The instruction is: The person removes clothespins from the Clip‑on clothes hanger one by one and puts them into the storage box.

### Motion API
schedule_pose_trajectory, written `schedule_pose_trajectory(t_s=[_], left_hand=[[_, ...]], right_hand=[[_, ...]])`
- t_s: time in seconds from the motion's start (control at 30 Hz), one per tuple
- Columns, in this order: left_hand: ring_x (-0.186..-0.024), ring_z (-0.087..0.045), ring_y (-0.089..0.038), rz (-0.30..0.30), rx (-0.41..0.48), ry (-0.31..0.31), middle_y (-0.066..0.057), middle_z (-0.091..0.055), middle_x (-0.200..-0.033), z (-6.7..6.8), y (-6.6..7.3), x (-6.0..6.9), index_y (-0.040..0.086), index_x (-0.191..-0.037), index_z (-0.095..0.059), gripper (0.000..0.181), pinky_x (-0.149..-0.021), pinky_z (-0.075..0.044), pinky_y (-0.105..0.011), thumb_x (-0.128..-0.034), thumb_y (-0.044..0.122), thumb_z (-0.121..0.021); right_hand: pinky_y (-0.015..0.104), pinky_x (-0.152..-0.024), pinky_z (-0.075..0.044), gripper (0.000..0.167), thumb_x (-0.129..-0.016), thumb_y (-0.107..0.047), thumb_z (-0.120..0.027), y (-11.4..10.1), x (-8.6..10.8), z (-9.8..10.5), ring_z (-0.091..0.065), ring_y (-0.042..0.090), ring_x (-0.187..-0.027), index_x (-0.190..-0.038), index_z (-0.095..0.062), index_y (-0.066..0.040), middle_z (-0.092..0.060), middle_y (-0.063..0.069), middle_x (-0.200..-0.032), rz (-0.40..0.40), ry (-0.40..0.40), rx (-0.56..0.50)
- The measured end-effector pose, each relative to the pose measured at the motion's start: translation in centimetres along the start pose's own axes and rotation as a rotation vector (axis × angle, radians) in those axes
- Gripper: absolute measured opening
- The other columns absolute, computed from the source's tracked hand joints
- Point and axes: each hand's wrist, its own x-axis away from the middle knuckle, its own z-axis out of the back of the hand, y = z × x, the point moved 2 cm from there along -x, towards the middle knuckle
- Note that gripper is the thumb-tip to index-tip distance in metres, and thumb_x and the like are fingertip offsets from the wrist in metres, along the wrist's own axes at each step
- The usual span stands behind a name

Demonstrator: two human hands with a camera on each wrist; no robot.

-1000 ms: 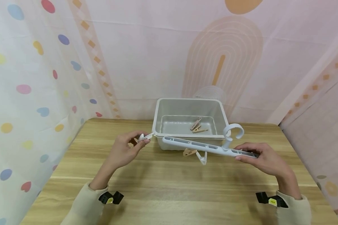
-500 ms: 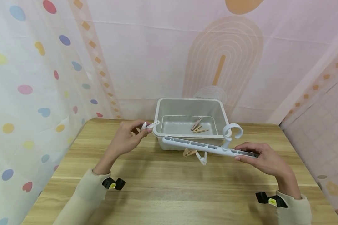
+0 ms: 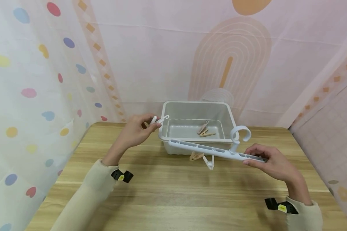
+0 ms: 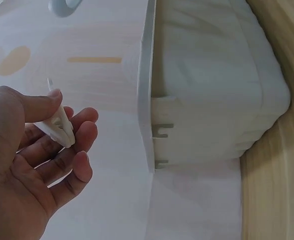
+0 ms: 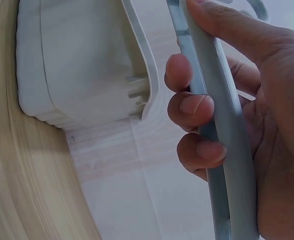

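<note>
Pegs (image 3: 202,128) in bin (image 3: 196,111), RH side

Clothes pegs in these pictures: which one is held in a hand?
The white peg pinched by the left hand. A second white peg and a tan peg show below the hanger; two brownish pegs lie inside the bin.

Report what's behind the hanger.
In the head view, the gray bin stands behind the hanger, its front wall showing above and below it; farther right, the tabletop shows. The hanger covers a strip of that wall, so that strip can't be seen.
</note>
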Motion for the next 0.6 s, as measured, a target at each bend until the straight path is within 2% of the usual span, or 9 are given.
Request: schedule_pose_trajectory(t_s=[0.2, 0.4, 0.6], left_hand=[[-0.062, -0.057, -0.018, -0.039, -0.003, -0.008, -0.003, -0.067, -0.074, -0.2, -0.2, -1.7, 0.010, -0.096, -0.072, 0.006, -0.059, -0.052, -0.027, -0.0964, 0.016, -0.073], [-0.065, -0.062, -0.018, -0.052, -0.009, -0.018, -0.003, -0.068, -0.078, -0.2, -0.3, -3.2, 0.010, -0.096, -0.072, 0.006, -0.054, -0.049, -0.025, -0.0959, 0.016, -0.073], [-0.067, -0.062, -0.016, -0.055, -0.035, -0.034, -0.009, -0.072, -0.081, -0.2, -0.3, -4.7, 0.010, -0.097, -0.072, 0.008, -0.052, -0.044, -0.024, -0.0957, 0.017, -0.074]], right_hand=[[0.026, -0.061, -0.049, 0.014, -0.092, -0.021, -0.079, 0.3, 0.0, 0.2, -0.060, 0.010, -0.069, -0.103, -0.070, -0.021, -0.071, -0.005, -0.084, -0.021, -0.016, 0.010], [0.026, -0.061, -0.049, 0.014, -0.092, -0.021, -0.078, 0.3, 0.0, 0.1, -0.060, 0.011, -0.070, -0.103, -0.070, -0.021, -0.071, -0.005, -0.085, -0.020, -0.027, 0.004], [0.026, -0.060, -0.049, 0.015, -0.092, -0.019, -0.079, 0.3, -0.2, 0.1, -0.060, 0.009, -0.069, -0.103, -0.070, -0.022, -0.071, -0.006, -0.084, 0.002, -0.024, 0.015]])
